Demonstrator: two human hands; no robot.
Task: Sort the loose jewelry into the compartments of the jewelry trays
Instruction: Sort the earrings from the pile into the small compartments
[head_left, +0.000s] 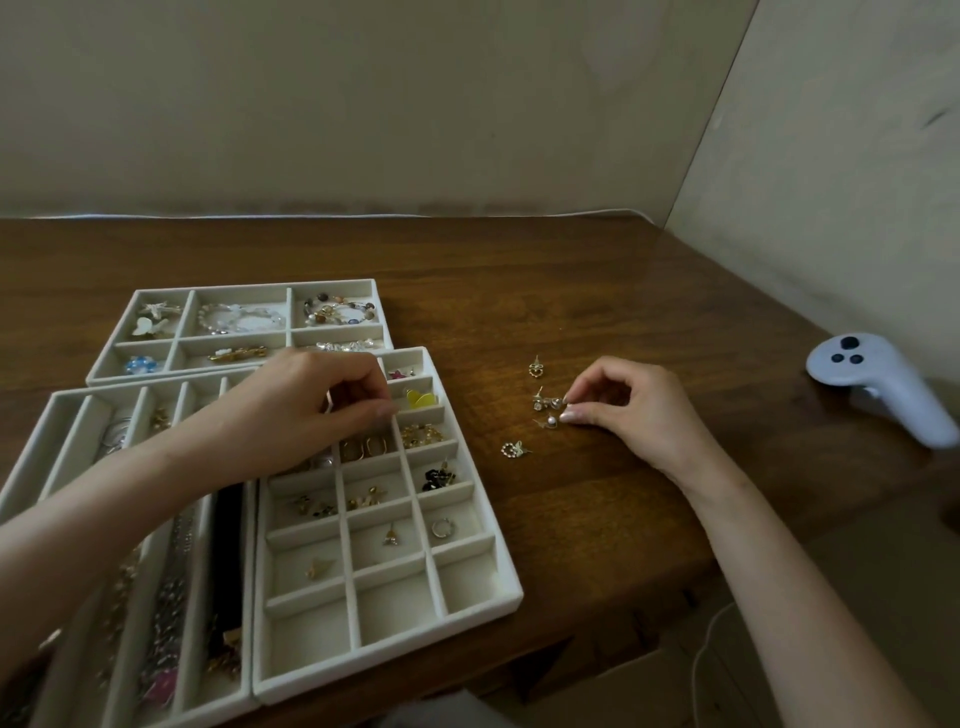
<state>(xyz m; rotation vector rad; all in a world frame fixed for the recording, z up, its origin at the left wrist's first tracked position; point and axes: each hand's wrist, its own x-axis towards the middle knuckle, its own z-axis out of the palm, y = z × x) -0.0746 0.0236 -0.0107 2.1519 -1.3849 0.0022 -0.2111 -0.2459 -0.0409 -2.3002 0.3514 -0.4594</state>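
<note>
Three pale jewelry trays fill the left of the frame. Lowest, a grid tray (470, 597) of three columns sits close to the bench's (597, 291) front edge. It touches a long-slot tray (78, 415) at lower left. Over the grid tray's upper compartments, the left hand (311, 405) presses thumb and fingers together; what they pinch is hidden. Right of centre, across a bare strip of bench, lie about five loose stud earrings (536, 368). The right hand (628, 405) curls its fingers against them; I cannot tell whether it grips one. One white controller (883, 384) lies far right. Behind, a six-compartment tray (156, 296), then open bench to the wall.
</note>
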